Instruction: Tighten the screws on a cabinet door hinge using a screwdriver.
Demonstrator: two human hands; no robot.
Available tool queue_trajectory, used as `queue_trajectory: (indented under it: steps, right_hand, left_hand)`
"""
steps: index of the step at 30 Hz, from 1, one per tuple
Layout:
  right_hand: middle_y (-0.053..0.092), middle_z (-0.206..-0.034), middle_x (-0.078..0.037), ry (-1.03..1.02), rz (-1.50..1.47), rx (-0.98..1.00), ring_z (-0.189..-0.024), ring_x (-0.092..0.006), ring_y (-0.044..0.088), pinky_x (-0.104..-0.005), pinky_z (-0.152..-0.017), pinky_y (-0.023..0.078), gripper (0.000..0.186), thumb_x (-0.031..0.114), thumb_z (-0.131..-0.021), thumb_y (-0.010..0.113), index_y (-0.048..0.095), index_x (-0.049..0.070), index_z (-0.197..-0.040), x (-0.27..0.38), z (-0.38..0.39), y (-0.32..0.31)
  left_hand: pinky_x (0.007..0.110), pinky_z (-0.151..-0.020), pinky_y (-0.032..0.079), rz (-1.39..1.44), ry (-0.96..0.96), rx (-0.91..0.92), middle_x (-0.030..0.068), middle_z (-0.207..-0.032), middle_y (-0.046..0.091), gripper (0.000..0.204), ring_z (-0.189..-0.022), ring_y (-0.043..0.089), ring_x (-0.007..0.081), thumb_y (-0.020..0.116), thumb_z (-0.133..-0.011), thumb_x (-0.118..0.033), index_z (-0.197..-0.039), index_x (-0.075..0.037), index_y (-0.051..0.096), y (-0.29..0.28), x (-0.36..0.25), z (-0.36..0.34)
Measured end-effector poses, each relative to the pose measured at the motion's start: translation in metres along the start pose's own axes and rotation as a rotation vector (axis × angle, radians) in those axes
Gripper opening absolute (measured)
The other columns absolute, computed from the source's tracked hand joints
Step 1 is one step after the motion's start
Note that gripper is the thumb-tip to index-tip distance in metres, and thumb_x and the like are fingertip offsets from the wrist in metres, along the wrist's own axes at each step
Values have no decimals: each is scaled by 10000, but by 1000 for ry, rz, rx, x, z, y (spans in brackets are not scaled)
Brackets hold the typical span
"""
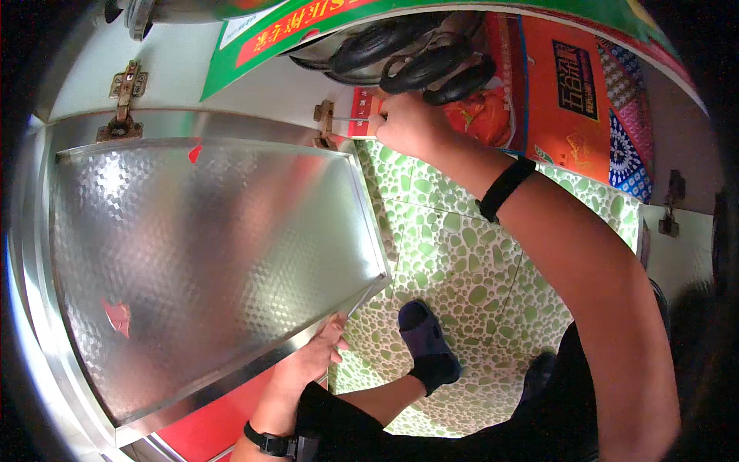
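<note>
My right hand [412, 127] is closed round the hidden handle of a screwdriver [352, 119]. Its thin metal shaft points left, and its tip meets the hinge [326, 123] at the corner of a cabinet door [192, 262]. The door stands swung out, a patterned silvery panel in a metal frame. On the frame's near edge, my left hand [319, 350] holds on, thumb along the edge and fingers partly out of sight. A second hinge [121, 104] joins the door's other top corner to the white cabinet wall.
Black pot handles [435, 65] and an orange patterned box [566, 100] sit inside the cabinet. A green-edged board or box [308, 38] lies across the top. Another hinge [671, 204] is at the right. My slippered foot [423, 335] rests on the green pebble-patterned floor [462, 269].
</note>
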State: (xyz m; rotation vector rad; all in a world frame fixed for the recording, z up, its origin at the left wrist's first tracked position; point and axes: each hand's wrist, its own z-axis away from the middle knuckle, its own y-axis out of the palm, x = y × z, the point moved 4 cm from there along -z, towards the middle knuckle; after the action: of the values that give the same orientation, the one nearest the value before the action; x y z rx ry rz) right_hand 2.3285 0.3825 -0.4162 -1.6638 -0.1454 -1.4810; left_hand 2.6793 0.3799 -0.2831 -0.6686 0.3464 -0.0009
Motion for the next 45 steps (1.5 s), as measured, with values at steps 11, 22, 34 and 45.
queue_trajectory:
  steps: [11,22,34,45]
  right_hand:
    - [664,-1044,-94,-494,175,-185,-992,-346,659,-470,-813,549,188,169,-833,734,684,103,-1001,13,19,-2]
    - [655,-1012,-136,-585,154,-344,-963,-351,655,-475,-791,552,216,89,-782,703,622,64,-981,9,24,2]
    - [694,-788,-170,-622,150,453,-753,-362,681,-466,-684,530,186,240,-859,684,727,67,-914,18,87,-18]
    - [776,-908,-122,-635,-252,544,-818,-173,724,-319,-769,553,222,181,-876,763,779,13,-1019,107,134,-161]
  left_hand:
    - [268,-627,545,-39,-37,85,79,-927,676,396,-725,615,124,474,-1098,-284,-1289,29,623,7,2,3]
    - [294,-627,538,-66,27,87,49,-935,680,356,-721,611,126,520,-1074,-276,-1249,0,661,19,11,-7]
    - [301,-586,507,-114,249,162,45,-922,663,347,-677,580,119,545,-1062,-315,-1239,-31,638,40,-70,12]
    - [390,-966,511,-521,823,181,214,-1277,663,449,-1210,634,297,480,-1072,-350,-1422,-72,528,76,-103,-15]
